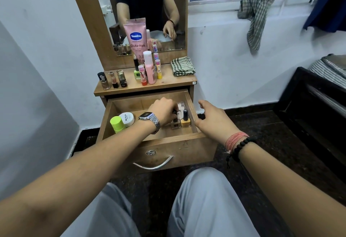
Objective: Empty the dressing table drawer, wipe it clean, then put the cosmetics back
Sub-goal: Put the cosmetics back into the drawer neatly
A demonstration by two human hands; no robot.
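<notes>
The wooden drawer (149, 140) of the dressing table is pulled out. Inside it my left hand (162, 109) curls its fingers round the cap of a beige nail polish bottle (176, 123). Beside that stand a yellow nail polish bottle (185, 120) and a pale item (180, 105) behind. A lime-green capped bottle (117, 123) and a white jar (127, 119) sit at the drawer's left. My right hand (213, 119) hovers over the drawer's right wall with relaxed fingers, holding nothing.
On the tabletop (168, 83) stand a pink Vaseline tube (136, 38), several small bottles and lip balms (148, 68), three nail polishes (113, 79) and a folded checked cloth (182, 66). A mirror rises behind. Another cloth (256, 12) hangs at the window; dark furniture (309, 105) stands right.
</notes>
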